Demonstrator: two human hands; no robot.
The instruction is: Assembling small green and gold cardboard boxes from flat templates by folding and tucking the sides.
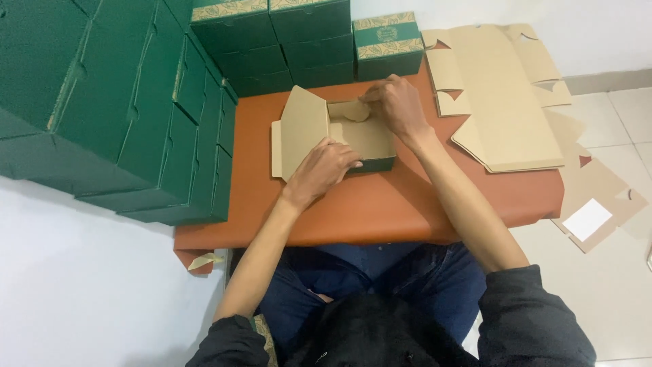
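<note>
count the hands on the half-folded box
2. The left hand presses the near wall of the open box; the right hand pinches a flap at its far edge. No other hands show.

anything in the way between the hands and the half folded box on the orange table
Nothing visible. Both hands are already on the half-folded box: the left hand on its near edge, the right hand at its far wall flap.
</note>
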